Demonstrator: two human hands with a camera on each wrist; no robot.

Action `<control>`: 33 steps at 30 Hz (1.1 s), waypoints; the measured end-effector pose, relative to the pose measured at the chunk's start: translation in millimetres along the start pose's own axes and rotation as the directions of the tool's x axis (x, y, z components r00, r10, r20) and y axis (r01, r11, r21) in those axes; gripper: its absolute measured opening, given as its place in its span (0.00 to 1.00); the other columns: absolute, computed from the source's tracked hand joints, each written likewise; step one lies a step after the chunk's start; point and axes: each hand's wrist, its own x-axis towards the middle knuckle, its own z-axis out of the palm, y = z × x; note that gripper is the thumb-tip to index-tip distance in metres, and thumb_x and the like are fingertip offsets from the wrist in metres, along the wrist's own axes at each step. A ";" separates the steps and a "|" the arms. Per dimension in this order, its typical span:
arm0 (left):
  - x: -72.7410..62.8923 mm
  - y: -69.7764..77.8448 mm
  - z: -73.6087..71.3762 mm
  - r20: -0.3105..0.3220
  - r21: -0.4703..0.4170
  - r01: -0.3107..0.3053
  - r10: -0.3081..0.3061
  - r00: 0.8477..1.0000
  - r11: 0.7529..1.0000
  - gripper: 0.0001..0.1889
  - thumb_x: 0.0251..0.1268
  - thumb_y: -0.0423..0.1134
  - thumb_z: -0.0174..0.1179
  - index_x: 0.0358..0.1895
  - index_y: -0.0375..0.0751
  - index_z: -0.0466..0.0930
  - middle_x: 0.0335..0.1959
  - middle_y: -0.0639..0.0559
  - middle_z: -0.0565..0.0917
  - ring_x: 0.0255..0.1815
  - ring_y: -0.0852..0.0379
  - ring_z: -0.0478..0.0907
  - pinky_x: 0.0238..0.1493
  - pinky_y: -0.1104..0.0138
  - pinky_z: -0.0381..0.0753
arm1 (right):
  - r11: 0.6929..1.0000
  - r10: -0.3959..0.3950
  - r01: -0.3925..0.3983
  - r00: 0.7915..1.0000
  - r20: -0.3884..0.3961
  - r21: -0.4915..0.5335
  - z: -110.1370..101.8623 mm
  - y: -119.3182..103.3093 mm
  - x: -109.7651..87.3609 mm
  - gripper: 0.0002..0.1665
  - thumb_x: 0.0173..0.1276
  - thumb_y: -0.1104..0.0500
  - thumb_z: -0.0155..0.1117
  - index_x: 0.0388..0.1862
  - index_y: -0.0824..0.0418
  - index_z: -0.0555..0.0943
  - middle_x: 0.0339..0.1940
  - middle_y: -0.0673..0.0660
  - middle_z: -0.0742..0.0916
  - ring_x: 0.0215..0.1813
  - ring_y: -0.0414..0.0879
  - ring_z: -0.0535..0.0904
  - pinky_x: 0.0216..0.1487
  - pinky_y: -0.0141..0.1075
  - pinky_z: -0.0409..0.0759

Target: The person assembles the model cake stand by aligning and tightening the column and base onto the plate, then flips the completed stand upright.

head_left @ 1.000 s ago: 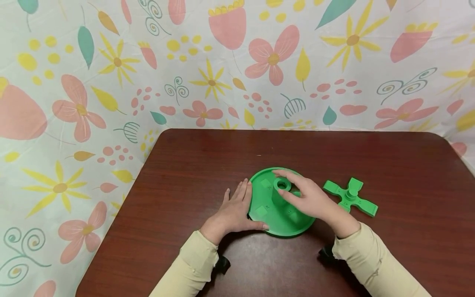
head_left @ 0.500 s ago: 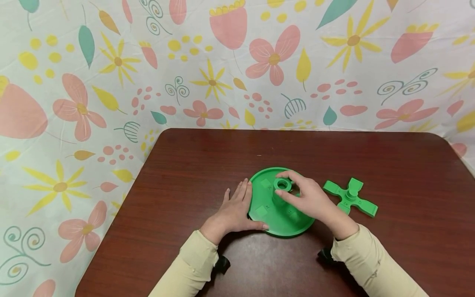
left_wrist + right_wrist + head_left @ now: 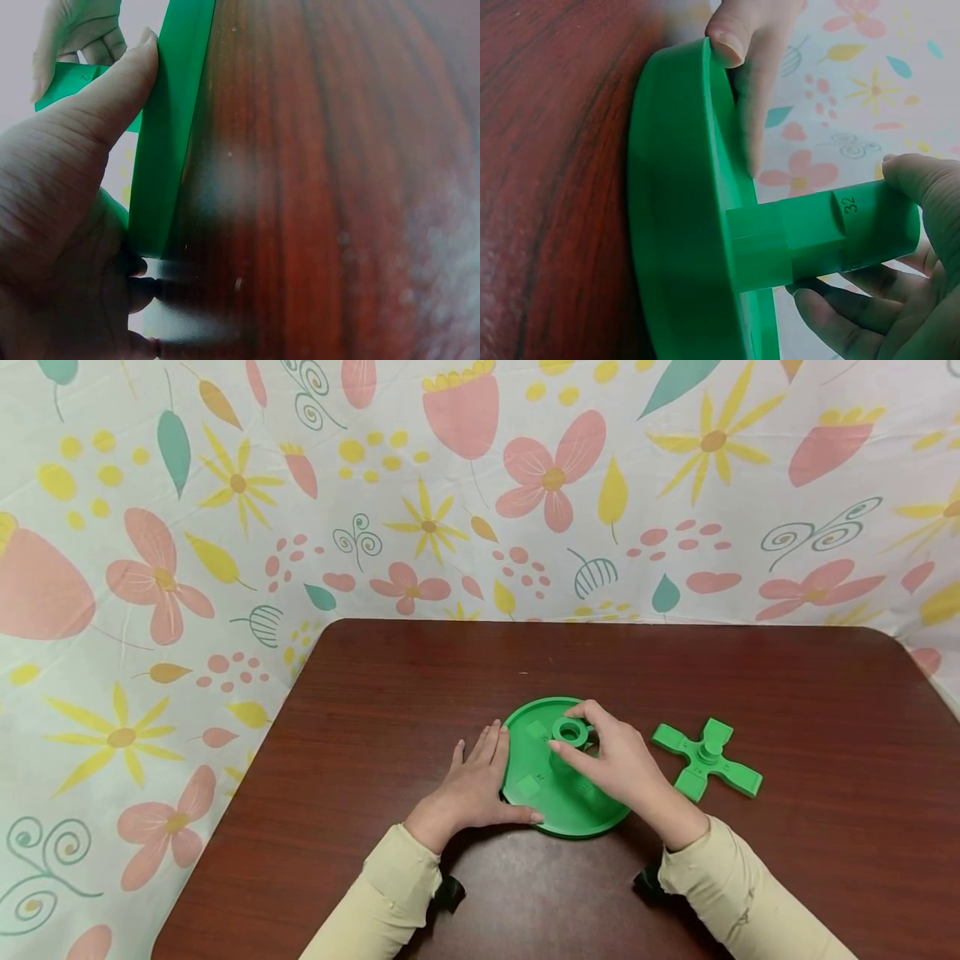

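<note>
A round green base with a raised rim lies on the table. From it rises a green hollow post, whose upper piece has a ring-shaped top; in the right wrist view this upper piece bears the number 32. My right hand holds the upper piece between thumb and fingers; the thumb touches its side near the top. My left hand rests against the base's left rim, fingers straight, thumb on the near rim. In the left wrist view the thumb presses the rim.
A green four-armed cross piece with a round knob at its centre lies right of the base. The dark brown table ends at a floral cloth backdrop. Black wrist straps show below both sleeves.
My right hand has shifted slightly left and closed in on the post's upper piece, its thumb moving across the front. The left hand and the base have stayed put.
</note>
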 end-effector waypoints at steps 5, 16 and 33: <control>0.1 -0.7 0.2 -0.006 0.003 -0.004 0.004 1.000 1.000 0.68 0.47 0.78 0.58 0.79 0.39 0.32 0.80 0.45 0.35 0.79 0.52 0.34 0.73 0.43 0.39 | 1.000 -0.011 0.011 1.000 0.017 -0.014 -1.1 -1.6 0.2 0.23 0.66 0.47 0.68 0.54 0.52 0.73 0.37 0.46 0.82 0.26 0.41 0.75 0.30 0.37 0.75; 0.3 -1.2 0.1 -0.004 0.002 -0.004 0.004 1.000 1.000 0.68 0.46 0.78 0.59 0.79 0.39 0.32 0.80 0.45 0.35 0.79 0.52 0.33 0.73 0.43 0.39 | 0.988 -0.078 0.047 0.974 0.214 0.144 -15.5 7.8 7.3 0.35 0.72 0.49 0.61 0.75 0.50 0.62 0.65 0.58 0.77 0.59 0.53 0.78 0.50 0.50 0.80; -0.6 -0.5 0.2 -0.005 0.020 -0.003 0.003 1.000 1.000 0.68 0.46 0.78 0.58 0.79 0.39 0.31 0.80 0.45 0.34 0.79 0.52 0.33 0.73 0.44 0.39 | 0.988 -0.145 0.127 0.956 0.257 0.083 -19.9 7.3 8.6 0.28 0.71 0.51 0.62 0.68 0.55 0.72 0.64 0.49 0.78 0.57 0.43 0.77 0.49 0.44 0.77</control>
